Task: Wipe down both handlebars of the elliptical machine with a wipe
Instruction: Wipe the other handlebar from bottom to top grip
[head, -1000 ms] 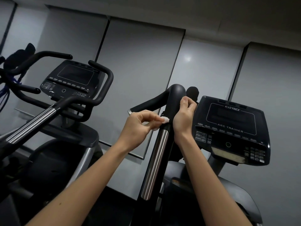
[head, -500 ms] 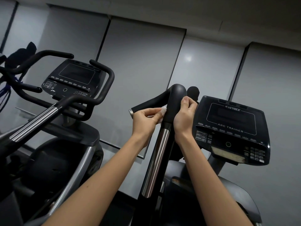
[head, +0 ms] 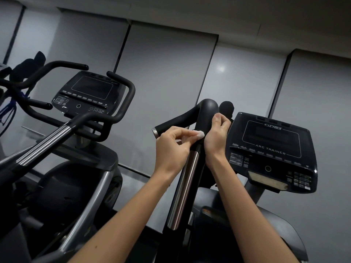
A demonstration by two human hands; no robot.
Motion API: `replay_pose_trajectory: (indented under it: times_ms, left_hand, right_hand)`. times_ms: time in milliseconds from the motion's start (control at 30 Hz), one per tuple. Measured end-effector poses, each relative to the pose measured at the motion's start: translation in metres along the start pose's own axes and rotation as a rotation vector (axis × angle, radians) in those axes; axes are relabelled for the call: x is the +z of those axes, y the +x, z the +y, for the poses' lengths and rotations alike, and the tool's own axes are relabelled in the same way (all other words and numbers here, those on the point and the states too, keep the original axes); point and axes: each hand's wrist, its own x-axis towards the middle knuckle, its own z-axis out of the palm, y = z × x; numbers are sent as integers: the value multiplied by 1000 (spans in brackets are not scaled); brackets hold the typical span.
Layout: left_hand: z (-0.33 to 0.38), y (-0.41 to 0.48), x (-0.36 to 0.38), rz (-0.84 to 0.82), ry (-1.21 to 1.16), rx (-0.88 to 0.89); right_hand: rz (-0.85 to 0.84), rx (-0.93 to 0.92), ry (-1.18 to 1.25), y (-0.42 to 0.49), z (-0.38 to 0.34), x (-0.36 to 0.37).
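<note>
A black curved handlebar [head: 208,111] of the elliptical machine rises in the middle on a post with a silver metal sleeve [head: 185,188]. My left hand [head: 171,149] pinches a small white wipe [head: 201,134] and holds it against the black grip just above the sleeve. My right hand [head: 216,137] grips the same handlebar from the right, fingers curled round it. The machine's second handlebar shows only as a dark tip [head: 227,108] behind the first.
The machine's console [head: 273,149] sits right of my hands. A second machine with its own console [head: 89,93], black handlebars [head: 121,103] and a ribbed silver arm [head: 45,143] stands at the left. Grey wall panels close off the back.
My left hand slid the wipe up the grip and then back down a little. My right hand has stayed on the handlebar.
</note>
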Motion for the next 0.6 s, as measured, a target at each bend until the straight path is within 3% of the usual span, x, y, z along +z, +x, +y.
replay_pose_trajectory:
  times_ms: [100,233,300,467,533,600]
  left_hand:
    - [-6,7,6,63,-116,-164]
    - [-5,15,7,1,-411,-432]
    - [-2,12,5,9,-384,-406]
    - [5,-6,2,9,37,12]
    - [1,0,4,20,61,-2]
    - [-4,7,5,26,-49,-161]
  right_hand:
    - [-7,-2,-5,-1,-1,0]
    - [-18,-7,-18,-1,-2,0]
    - [-17,-9,-24,-1,-2,0]
    - [-28,4,-7,1,-1,-1]
    - [-33,9,-12,1,-1,-1]
    - [-38,13,-24,0,-2,-1]
